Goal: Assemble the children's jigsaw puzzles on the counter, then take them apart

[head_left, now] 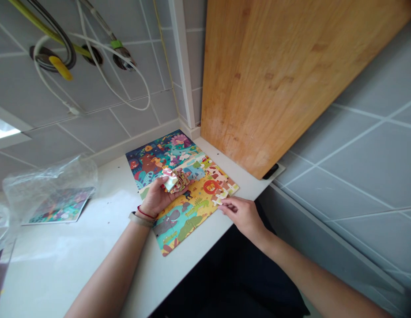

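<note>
My left hand (162, 194) is closed around a stack of jigsaw puzzle pieces (175, 180), held above the middle of a colourful animal jigsaw puzzle (188, 221). Between the thumb and fingers of my right hand (240, 214) is a puzzle piece (220, 197), at the puzzle's right edge just below a round red-and-orange lion picture. The puzzle lies flat on the white counter (119, 247). Its far part shows a dark night scene, its near part a yellow and green scene with a hippo and crocodile. My left hand hides some of the middle.
A clear plastic bag (53, 176) and a printed picture sheet (61, 205) lie at the left. A large wooden board (274, 75) leans in the corner behind the puzzle. Hoses and a white cable (144, 84) hang on the tiled wall. The counter's front edge runs close to my body.
</note>
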Motion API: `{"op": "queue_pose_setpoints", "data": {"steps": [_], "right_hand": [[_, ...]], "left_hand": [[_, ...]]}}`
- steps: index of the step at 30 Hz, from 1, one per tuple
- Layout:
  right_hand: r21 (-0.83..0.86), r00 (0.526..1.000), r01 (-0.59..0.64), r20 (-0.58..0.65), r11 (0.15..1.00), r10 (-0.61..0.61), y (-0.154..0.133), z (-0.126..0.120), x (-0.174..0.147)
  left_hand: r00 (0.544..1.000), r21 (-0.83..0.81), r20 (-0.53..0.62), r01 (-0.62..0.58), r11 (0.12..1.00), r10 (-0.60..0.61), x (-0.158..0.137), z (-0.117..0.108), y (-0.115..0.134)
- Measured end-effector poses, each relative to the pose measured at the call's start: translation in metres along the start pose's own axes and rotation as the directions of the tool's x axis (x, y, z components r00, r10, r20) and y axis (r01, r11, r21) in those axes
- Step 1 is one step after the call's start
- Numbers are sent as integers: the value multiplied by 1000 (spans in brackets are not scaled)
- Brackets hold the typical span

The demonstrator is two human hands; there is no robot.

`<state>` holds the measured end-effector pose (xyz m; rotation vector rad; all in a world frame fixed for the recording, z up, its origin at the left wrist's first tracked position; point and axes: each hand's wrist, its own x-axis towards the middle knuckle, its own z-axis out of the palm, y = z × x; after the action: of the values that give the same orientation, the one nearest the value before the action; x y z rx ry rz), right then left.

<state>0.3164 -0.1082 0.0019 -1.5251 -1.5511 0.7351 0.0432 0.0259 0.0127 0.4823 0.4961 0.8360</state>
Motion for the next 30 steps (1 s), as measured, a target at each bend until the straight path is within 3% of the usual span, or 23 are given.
{"op": "queue_pose_setpoints", "data": {"steps": [5,12,18,30], "right_hand": [[-162,968,244,-11,956,-249,0,10,-4],[-315,925,378,87,870,-370,0,6,-4],[-387,920,387,99,837,-379,2,3,-4],[-396,933,328,-8,858,-360,-1,8,-3]], "left_hand": [[1000,10,-22,-17,1000,17,-1,1,-1],[1000,12,-28,-12,1000,12,-1,3,0],[997,12,-79,-22,1000,23,-2,8,0],[994,46,-100,-43,998,48,-2,10,0]]}}
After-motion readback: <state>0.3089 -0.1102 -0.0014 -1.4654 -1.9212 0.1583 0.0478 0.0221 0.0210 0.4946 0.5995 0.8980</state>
